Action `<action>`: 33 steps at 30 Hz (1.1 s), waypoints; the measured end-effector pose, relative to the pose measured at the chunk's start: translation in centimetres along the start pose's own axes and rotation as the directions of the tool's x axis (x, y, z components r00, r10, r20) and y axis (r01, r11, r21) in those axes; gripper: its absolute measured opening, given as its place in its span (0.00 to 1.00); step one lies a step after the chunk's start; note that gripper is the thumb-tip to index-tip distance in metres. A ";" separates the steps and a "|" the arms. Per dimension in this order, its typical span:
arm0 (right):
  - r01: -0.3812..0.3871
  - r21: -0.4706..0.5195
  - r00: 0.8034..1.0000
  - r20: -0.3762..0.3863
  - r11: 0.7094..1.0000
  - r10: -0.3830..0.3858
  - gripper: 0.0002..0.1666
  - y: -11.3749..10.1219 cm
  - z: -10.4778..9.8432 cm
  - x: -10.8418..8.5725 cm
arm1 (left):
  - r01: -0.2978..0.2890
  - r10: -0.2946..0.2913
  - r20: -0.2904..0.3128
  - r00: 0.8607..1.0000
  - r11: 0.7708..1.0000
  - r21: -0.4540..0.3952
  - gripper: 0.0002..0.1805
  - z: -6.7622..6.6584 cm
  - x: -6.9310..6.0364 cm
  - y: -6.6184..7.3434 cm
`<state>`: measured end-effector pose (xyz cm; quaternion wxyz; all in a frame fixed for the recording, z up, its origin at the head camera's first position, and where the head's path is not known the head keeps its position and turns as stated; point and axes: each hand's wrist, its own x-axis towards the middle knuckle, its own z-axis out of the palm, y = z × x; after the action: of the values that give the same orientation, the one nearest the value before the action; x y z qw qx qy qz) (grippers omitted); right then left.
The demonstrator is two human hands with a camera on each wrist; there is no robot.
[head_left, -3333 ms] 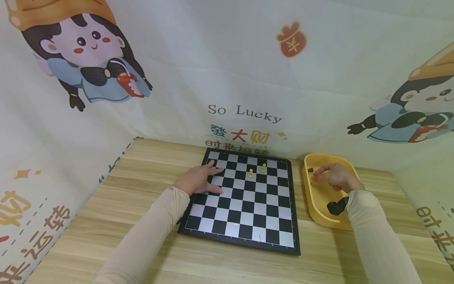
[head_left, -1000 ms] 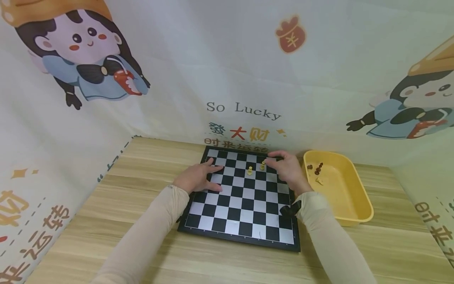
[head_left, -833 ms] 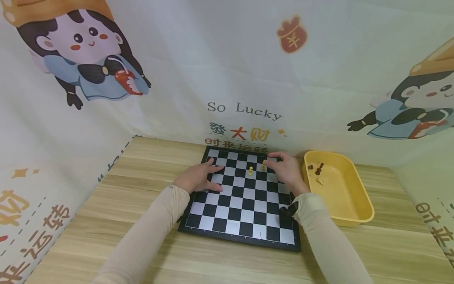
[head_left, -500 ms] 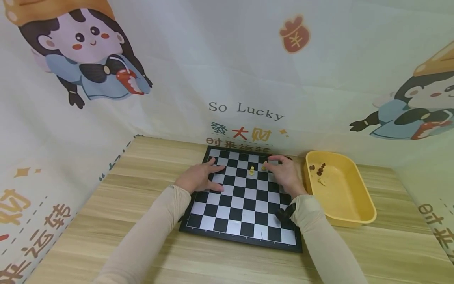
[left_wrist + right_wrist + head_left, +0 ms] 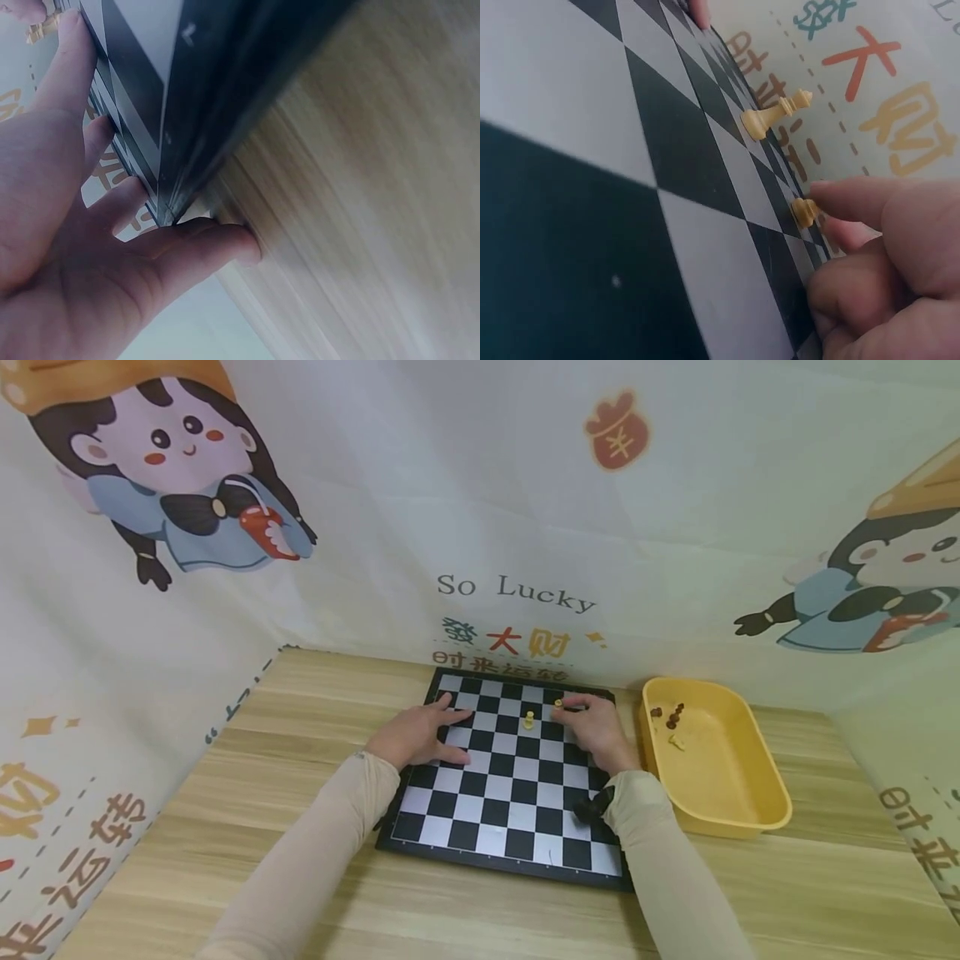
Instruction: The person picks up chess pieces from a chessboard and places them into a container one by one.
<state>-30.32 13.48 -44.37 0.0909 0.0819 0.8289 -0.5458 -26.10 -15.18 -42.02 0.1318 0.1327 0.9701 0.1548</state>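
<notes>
In the head view, my right hand (image 5: 596, 727) pinches a small pale yellow chess piece (image 5: 558, 702) near the far right of the black-and-white chessboard (image 5: 510, 793). The right wrist view shows thumb and index finger at that piece (image 5: 804, 212), which is partly covered. Just left of it, a taller pale chess piece (image 5: 529, 720) with a pointed top stands upright. My left hand (image 5: 420, 735) rests on the board's left side, thumb and index finger spread over the squares. In the left wrist view, its other fingers touch the board's dark edge.
To the board's right, a yellow plastic tub (image 5: 772, 802) contains dark brown chess pieces (image 5: 672, 718) and a pale piece (image 5: 677, 742). Everything stands on a wood-grain table (image 5: 300, 718). A printed cloth (image 5: 390, 510) hangs behind.
Over three seconds, my right hand has come left from the tub to the chess piece on the board. Lately it has shifted slightly, its fingers closer together. My left hand stays put.
</notes>
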 end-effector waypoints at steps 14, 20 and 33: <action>0.070 -0.132 0.992 -0.094 0.989 -0.083 0.18 0.1 0.9 0.2 | 0.008 -0.008 -0.002 1.000 1.000 0.007 0.47 -0.1 0.0 0.0; 0.085 -0.126 0.990 -0.106 0.988 -0.098 0.16 0.1 1.1 0.1 | 0.007 -0.007 -0.002 1.000 1.000 0.010 0.47 -0.1 -0.2 0.1; 0.114 -0.128 0.985 -0.112 0.985 -0.129 0.16 0.2 1.1 -0.2 | 0.010 -0.010 -0.011 1.000 1.000 0.016 0.47 0.2 0.0 -0.1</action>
<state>-30.05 12.52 -44.90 0.0124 0.0580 0.8680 -0.4930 -26.05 -15.25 -42.22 0.1261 0.1281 0.9727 0.1470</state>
